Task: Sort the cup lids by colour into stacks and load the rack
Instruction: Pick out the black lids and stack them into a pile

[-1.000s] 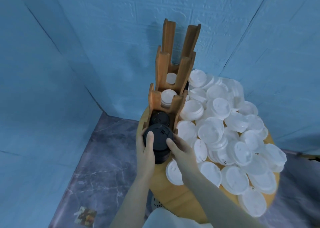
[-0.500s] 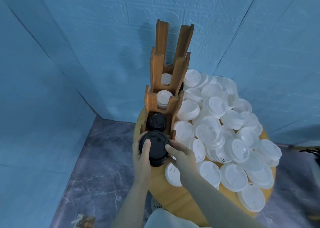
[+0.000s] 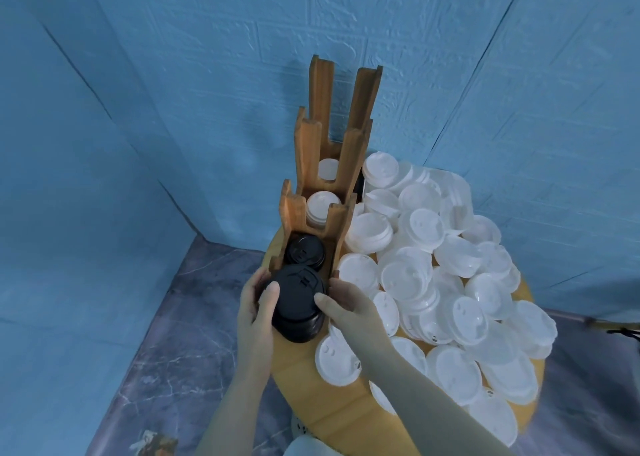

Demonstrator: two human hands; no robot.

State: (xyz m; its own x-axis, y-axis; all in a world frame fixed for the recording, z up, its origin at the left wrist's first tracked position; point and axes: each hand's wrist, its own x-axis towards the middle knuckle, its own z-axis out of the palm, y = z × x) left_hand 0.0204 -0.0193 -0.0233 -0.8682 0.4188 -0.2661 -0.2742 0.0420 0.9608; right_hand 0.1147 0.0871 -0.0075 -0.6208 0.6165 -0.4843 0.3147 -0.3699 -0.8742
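Observation:
A stack of black lids (image 3: 298, 303) sits between both hands just in front of the wooden rack (image 3: 301, 209). My left hand (image 3: 256, 313) grips its left side with the thumb over the top. My right hand (image 3: 349, 303) grips its right side. The rack's nearest slot holds another black lid stack (image 3: 304, 251). The two slots behind hold white lid stacks (image 3: 322, 204). A big loose pile of white lids (image 3: 433, 265) covers the round wooden table (image 3: 304, 379) to the right.
Blue textured walls (image 3: 207, 74) close in behind and on both sides. A grey marbled floor (image 3: 173, 334) lies left of the table. A small printed card (image 3: 152, 443) lies on the floor at the bottom left.
The black stack stays in both hands at the rack's front. My thumbs have shifted slightly on its top. The camera has moved a little.

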